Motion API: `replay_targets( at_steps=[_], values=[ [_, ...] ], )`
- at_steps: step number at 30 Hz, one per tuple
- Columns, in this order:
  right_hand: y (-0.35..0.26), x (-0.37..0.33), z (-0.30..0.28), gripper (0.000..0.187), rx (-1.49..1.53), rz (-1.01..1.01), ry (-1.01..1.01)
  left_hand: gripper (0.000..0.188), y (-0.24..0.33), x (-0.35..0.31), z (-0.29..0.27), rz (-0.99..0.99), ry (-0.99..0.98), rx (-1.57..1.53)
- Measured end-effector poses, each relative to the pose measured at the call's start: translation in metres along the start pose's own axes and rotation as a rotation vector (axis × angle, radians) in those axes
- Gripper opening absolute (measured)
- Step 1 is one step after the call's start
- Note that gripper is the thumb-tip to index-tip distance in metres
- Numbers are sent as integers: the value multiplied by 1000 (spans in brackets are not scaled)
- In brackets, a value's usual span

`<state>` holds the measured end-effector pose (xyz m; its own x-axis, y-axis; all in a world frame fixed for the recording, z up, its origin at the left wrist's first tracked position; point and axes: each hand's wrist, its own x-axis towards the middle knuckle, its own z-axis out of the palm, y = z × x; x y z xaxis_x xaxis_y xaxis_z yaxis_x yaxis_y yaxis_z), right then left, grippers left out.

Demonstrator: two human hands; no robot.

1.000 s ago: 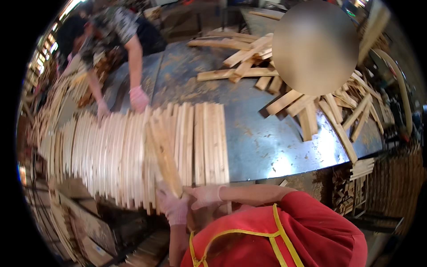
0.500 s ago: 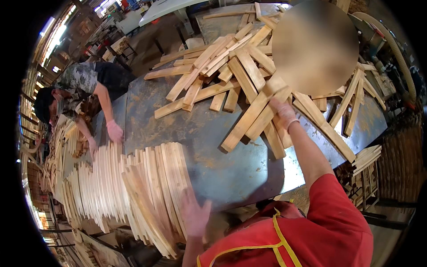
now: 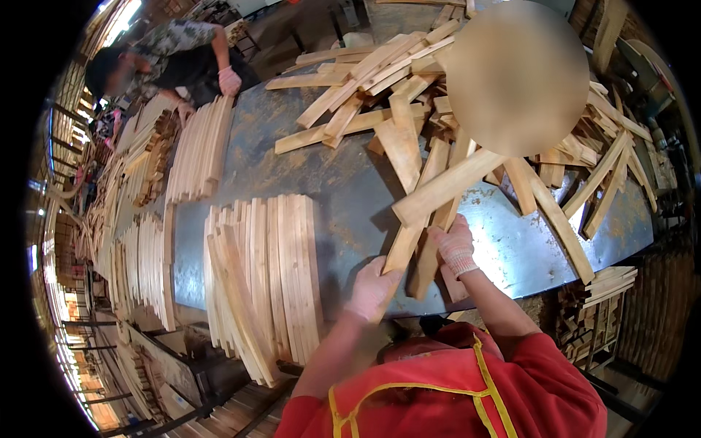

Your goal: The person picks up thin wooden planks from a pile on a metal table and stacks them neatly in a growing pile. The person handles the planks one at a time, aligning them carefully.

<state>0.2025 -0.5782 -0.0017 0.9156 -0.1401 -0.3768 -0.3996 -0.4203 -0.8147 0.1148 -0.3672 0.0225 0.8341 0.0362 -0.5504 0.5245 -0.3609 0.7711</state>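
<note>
My left hand [image 3: 371, 289], in a pale glove, is closed around the near end of a wooden slat [image 3: 404, 248] that points away from me toward the pile. Just right of it, my gloved right hand [image 3: 454, 247] grips another wooden slat [image 3: 426, 269] at the table's near edge; its fingers are partly hidden. Across these slats lies a broad loose slat [image 3: 447, 187]. Beyond my hands spreads a jumbled pile of slats [image 3: 372, 69]. Left of my left hand stands a row of slats set side by side [image 3: 285, 270], with a few lying slantwise on top.
A metal table [image 3: 252, 157] dusted with sawdust carries the wood. At the far left a co-worker [image 3: 182, 58] in gloves touches a separate group of slats [image 3: 198, 150]. More stacked wood [image 3: 602, 306] stands at the right below the table edge. A blurred round patch covers part of the pile.
My left hand has moved from beside the row to a slat on the right. My right hand has come nearer to me. The co-worker has shifted a group of slats away from the row.
</note>
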Motion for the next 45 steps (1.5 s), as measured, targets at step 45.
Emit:
replay_targets(
  at_steps=[45],
  values=[
    [-5, -25, -1, 93, -63, -265, -296, 66, -76, -83, -5, -225, 191, -623]
  ],
)
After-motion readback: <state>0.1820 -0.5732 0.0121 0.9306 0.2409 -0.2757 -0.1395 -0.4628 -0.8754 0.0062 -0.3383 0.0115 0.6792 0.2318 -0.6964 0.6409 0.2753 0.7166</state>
